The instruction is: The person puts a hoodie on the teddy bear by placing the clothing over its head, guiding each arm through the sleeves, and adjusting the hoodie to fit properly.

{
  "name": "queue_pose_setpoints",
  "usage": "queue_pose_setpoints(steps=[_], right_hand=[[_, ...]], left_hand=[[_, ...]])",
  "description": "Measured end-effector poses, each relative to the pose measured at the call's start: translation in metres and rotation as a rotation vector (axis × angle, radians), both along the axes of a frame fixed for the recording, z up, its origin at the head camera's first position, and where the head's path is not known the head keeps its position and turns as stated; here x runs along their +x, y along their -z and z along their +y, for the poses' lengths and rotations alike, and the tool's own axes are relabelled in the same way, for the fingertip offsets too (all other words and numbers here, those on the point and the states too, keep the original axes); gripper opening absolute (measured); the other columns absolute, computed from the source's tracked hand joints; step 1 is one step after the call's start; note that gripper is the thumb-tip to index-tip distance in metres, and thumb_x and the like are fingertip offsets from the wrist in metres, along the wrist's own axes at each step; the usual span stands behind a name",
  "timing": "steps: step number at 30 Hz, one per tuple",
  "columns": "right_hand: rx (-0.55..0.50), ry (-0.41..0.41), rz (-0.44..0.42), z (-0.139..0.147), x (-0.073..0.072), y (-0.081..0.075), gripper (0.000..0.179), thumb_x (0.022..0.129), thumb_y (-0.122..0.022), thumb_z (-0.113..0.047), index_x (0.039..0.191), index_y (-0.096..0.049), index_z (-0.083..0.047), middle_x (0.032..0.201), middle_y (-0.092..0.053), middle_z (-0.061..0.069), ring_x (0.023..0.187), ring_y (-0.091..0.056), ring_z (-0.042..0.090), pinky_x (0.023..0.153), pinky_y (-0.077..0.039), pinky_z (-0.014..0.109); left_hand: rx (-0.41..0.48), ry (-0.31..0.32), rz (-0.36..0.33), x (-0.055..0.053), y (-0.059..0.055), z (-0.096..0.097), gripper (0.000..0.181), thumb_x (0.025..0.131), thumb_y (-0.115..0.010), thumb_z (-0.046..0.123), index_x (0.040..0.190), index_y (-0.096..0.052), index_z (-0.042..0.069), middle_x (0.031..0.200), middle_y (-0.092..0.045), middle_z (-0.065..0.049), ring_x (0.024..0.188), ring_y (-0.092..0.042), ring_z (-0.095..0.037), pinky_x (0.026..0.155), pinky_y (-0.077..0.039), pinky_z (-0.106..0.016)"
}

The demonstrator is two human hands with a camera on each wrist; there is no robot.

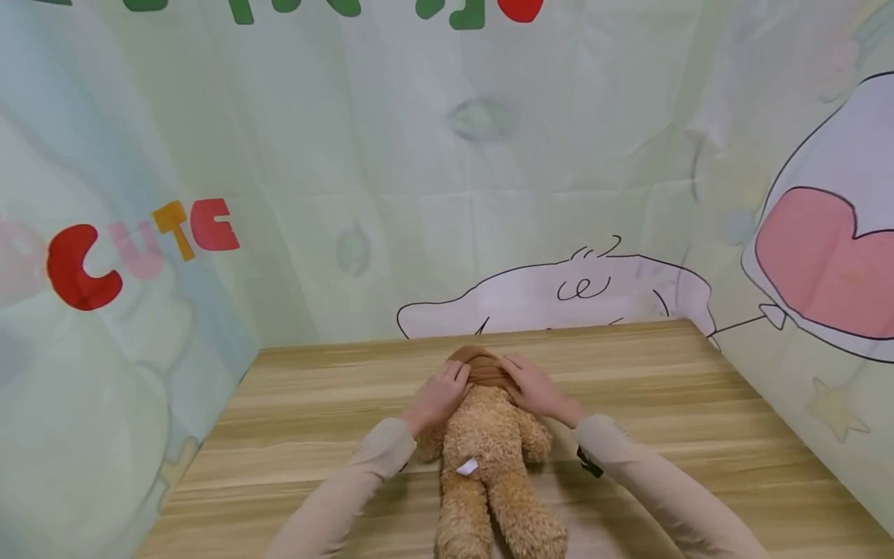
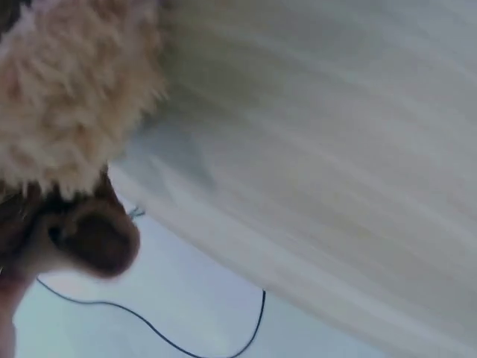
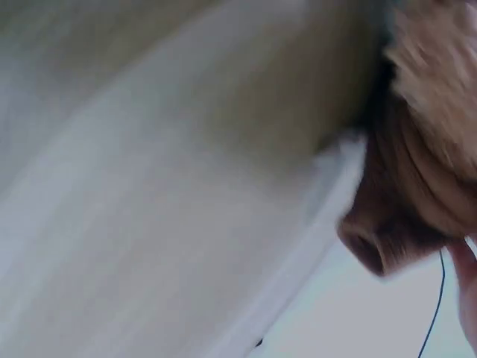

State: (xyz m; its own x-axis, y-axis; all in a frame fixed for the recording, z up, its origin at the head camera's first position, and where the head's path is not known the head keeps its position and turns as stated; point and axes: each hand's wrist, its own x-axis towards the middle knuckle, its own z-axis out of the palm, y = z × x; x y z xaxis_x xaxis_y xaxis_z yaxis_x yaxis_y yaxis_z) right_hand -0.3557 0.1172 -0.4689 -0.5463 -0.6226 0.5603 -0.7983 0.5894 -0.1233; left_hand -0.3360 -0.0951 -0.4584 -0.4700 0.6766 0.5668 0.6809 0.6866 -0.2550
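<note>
Your left hand (image 1: 441, 394) and right hand (image 1: 538, 390) pinch both sides of the brown cloth (image 1: 482, 366) with bent fingers. The teddy bear (image 1: 483, 428) lies lengthwise on the table (image 1: 649, 380), legs toward you, head end pointing away.

Watching remotely, I'm seeing shaggy, matt plush on the teddy bear (image 1: 484, 435), while the brown cloth (image 1: 482, 373) at its far end looks smooth, matt and kinda creased. The table (image 1: 314, 411) reads as smooth wood grain to me; far backdrop (image 1: 300, 140) looks like wrinkled fabric.
</note>
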Motion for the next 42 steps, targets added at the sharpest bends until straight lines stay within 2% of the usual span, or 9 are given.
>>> queue_pose_setpoints(steps=[2, 6, 9, 13, 18, 23, 27, 34, 42], right_hand=[[0.037, -0.043, -0.116, 0.009, -0.001, -0.005, 0.038, 0.078, -0.057, 0.001, 0.115, -0.049, -0.002, 0.108, -0.053, 0.012, 0.094, -0.054, 0.022, 0.079, -0.047, 0.036], [0.084, -0.083, -0.28, 0.02, -0.001, -0.011, 0.054, 0.072, -0.062, -0.004, 0.123, -0.044, -0.002, 0.116, -0.048, 0.014, 0.097, -0.052, 0.022, 0.08, -0.046, 0.038], [0.076, -0.073, -0.294, 0.021, -0.004, -0.01, 0.055, 0.074, -0.066, -0.011, 0.123, -0.044, -0.003, 0.115, -0.051, 0.012, 0.097, -0.053, 0.021, 0.08, -0.046, 0.037], [-0.012, -0.037, -0.252, 0.017, -0.008, -0.004, 0.047, 0.073, -0.067, -0.012, 0.116, -0.05, -0.003, 0.106, -0.056, 0.01, 0.09, -0.055, 0.018, 0.075, -0.046, 0.033], [-0.117, -0.013, -0.177, 0.003, -0.009, 0.003, 0.04, 0.066, -0.072, -0.006, 0.102, -0.057, -0.005, 0.095, -0.061, 0.008, 0.082, -0.057, 0.019, 0.069, -0.048, 0.032], [-0.238, 0.002, -0.182, -0.011, -0.005, 0.01, 0.028, 0.064, -0.066, 0.006, 0.086, -0.058, -0.009, 0.075, -0.06, 0.004, 0.062, -0.051, 0.01, 0.054, -0.041, 0.02], [-0.298, 0.029, -0.228, -0.019, -0.001, 0.014, 0.019, 0.07, -0.065, 0.003, 0.082, -0.058, -0.011, 0.071, -0.061, 0.003, 0.059, -0.051, 0.007, 0.052, -0.04, 0.016], [-0.133, 0.094, -0.17, 0.001, -0.002, -0.001, 0.034, 0.064, -0.058, 0.01, 0.095, -0.058, -0.007, 0.079, -0.06, 0.007, 0.062, -0.051, 0.014, 0.053, -0.038, 0.022], [-0.093, 0.052, -0.41, 0.022, -0.004, -0.002, 0.037, 0.072, -0.051, 0.007, 0.105, -0.054, -0.008, 0.088, -0.059, 0.007, 0.067, -0.048, 0.012, 0.055, -0.039, 0.021]], left_hand=[[0.016, 0.055, -0.16, -0.002, -0.003, -0.007, 0.033, 0.081, -0.06, 0.004, 0.111, -0.049, -0.007, 0.104, -0.052, -0.017, 0.097, -0.053, -0.027, 0.082, -0.047, -0.033], [0.081, 0.107, -0.579, -0.003, -0.009, -0.017, 0.061, 0.073, -0.059, -0.006, 0.129, -0.034, -0.004, 0.124, -0.038, -0.02, 0.113, -0.043, -0.03, 0.088, -0.043, -0.038], [0.157, 0.078, -0.74, -0.007, -0.012, -0.02, 0.068, 0.072, -0.062, -0.005, 0.132, -0.032, 0.001, 0.129, -0.035, -0.019, 0.117, -0.041, -0.03, 0.089, -0.042, -0.04], [0.271, 0.064, -0.736, -0.013, -0.01, -0.018, 0.058, 0.069, -0.065, -0.002, 0.123, -0.043, 0.003, 0.123, -0.045, -0.018, 0.113, -0.046, -0.03, 0.088, -0.043, -0.043], [0.351, 0.101, -0.608, -0.015, -0.004, -0.015, 0.04, 0.062, -0.061, -0.006, 0.1, -0.054, 0.005, 0.096, -0.058, -0.01, 0.088, -0.054, -0.021, 0.074, -0.046, -0.033], [0.34, 0.143, -0.468, -0.014, 0.0, -0.013, 0.029, 0.06, -0.058, -0.011, 0.08, -0.049, 0.008, 0.073, -0.05, -0.003, 0.066, -0.043, -0.013, 0.059, -0.037, -0.022], [0.301, 0.143, -0.432, -0.01, 0.003, -0.012, 0.029, 0.064, -0.055, -0.013, 0.084, -0.05, 0.006, 0.078, -0.053, -0.005, 0.066, -0.047, -0.015, 0.057, -0.038, -0.021], [0.463, 0.113, -0.624, -0.01, 0.0, -0.014, 0.039, 0.076, -0.057, -0.006, 0.114, -0.053, 0.0, 0.104, -0.05, -0.016, 0.089, -0.052, -0.026, 0.074, -0.046, -0.036], [0.679, 0.064, -0.822, -0.017, 0.008, -0.009, 0.044, 0.08, -0.064, 0.012, 0.121, -0.049, 0.001, 0.115, -0.053, -0.018, 0.103, -0.051, -0.03, 0.087, -0.041, -0.043]])
